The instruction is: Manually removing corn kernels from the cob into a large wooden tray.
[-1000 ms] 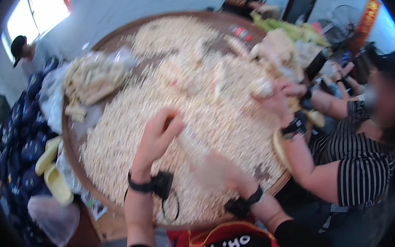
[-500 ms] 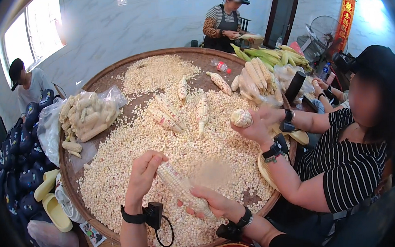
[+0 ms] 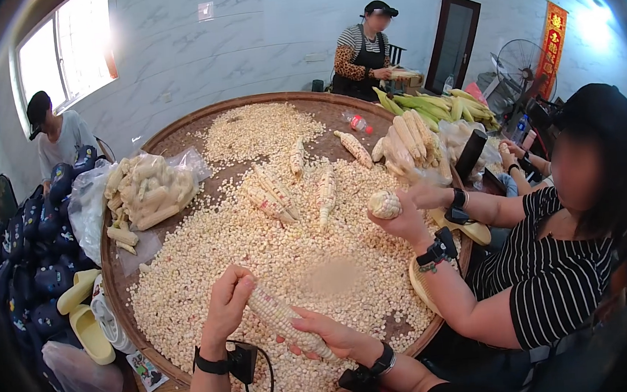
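Observation:
A pale ear of corn point(image 3: 273, 311) with rows of whitish kernels slants across the near side of the round tray. My right hand point(image 3: 331, 329) is wrapped around its lower part. Its upper end meets the curled fingers and thumb of my left hand point(image 3: 226, 299), which are closed on it. Beneath both hands spreads a thick layer of loose corn kernels point(image 3: 195, 286). Farther up on the kernels lie several partly stripped ears, among them one with reddish streaks point(image 3: 327, 198). A black device is strapped to each of my wrists.
The woven tray's brown rim point(image 3: 128, 325) curves around the kernels. Bagged cobs point(image 3: 155, 194) sit at its left, more cobs point(image 3: 412, 140) at its right. A small bottle point(image 3: 357, 123) lies at the back. At right, a person in stripes point(image 3: 555, 273) holds a cob; slippers point(image 3: 91, 335) lie at left.
The whole scene sits slightly lower in the picture. My hands keep hold of the same ear, with the left fingers a little more curled at its upper end.

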A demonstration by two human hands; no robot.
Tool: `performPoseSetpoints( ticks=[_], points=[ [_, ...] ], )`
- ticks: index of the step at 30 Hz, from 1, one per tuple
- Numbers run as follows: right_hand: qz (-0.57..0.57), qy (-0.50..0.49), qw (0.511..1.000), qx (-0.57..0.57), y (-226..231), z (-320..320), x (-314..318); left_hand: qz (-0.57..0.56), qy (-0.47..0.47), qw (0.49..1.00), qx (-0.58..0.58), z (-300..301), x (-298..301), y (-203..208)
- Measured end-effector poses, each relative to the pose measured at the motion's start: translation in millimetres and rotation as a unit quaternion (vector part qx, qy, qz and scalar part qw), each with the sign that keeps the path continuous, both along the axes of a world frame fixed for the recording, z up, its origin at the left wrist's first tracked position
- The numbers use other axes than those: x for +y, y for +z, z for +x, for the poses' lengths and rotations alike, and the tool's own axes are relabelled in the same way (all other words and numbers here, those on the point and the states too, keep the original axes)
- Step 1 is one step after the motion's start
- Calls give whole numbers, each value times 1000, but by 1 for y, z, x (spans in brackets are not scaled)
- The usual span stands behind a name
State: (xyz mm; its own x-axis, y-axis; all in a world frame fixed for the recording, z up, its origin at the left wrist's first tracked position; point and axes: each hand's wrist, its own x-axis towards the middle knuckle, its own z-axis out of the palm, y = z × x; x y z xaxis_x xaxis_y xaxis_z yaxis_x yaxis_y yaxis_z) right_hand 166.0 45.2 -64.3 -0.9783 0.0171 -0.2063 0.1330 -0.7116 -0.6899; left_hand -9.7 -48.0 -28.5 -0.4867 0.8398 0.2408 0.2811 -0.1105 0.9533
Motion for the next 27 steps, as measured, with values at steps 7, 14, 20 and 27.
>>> performPoseSetpoints(
  ticks=[7, 14, 20, 27],
  points=[
    [-10, 0, 999, -37, -5, -10, -4, 8, 59, 998, 37, -18, 3, -32],
    [-42, -14, 998, -43, -7, -16, -2, -45, 62, 992, -96, -22, 5, -21],
    [-28, -48, 998, -44, -1, -10, -6, 62, 8, 997, -34, -16, 2, -32],
    [-121, -97, 986, -63, -16, -2, -3, 47, 82, 991, -97, -27, -3, -45]
  ],
)
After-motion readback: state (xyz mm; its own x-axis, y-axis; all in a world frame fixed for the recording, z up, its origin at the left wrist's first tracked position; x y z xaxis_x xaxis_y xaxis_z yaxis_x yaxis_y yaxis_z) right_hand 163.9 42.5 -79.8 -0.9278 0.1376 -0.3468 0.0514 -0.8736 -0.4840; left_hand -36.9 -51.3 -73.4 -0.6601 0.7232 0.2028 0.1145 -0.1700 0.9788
